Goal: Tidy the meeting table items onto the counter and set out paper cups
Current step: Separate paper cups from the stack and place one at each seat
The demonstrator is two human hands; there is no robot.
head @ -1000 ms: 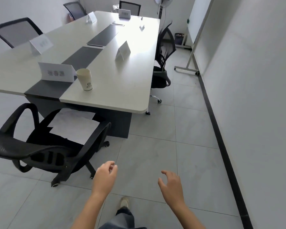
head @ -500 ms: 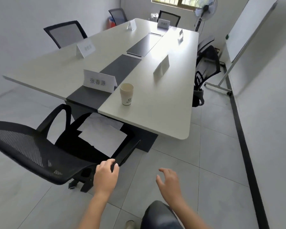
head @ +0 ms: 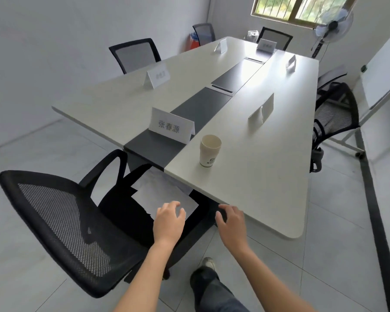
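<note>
— What fills the room from where you stand?

— A long white counter with a dark grey centre strip (head: pixel 245 176), running from near us to the far window. At its near left end sits a black mesh office chair (head: pixel 61 224), turned sideways, with white sheets of paper (head: pixel 164 194) lying on its seat.

— And on the counter itself?

— A white folded name card with black characters (head: pixel 172 126) stands on the grey strip at the near end. Just right of it, upright on the white surface, is a cream paper cup with a small printed logo (head: pixel 209 151). It looks apart from the card, though I cannot tell for sure. More white tent cards stand further along, on both sides.

— The person's hands?

— Both bare and holding nothing. The left hand (head: pixel 169 221) hovers over the chair seat, fingers loosely spread above the paper. The right hand (head: pixel 231 224) is open too, fingers curved, at the counter's near edge, well short of the cup.
</note>
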